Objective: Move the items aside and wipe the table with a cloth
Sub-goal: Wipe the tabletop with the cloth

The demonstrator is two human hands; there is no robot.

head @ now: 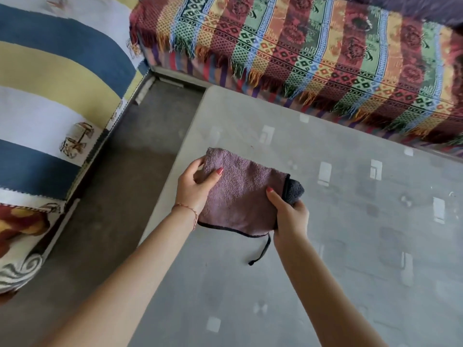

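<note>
both hands, left hand [194,186] and right hand [288,214], grasp the mauve terry cloth [238,191] at the grey glass table's [325,246] nine o'clock edge; wiping looks due next, needing flat pressure.

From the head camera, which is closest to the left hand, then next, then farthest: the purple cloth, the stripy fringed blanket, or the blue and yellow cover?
1. Purple cloth, held in the left hand itself.
2. Blue and yellow cover, off to the left.
3. Fringed blanket, beyond the table, up right.

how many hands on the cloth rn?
2. The left hand grips the left edge of the purple cloth, thumb on top; the right hand grips its right end near the dark trim. Some fingers are hidden under the cloth.
</note>
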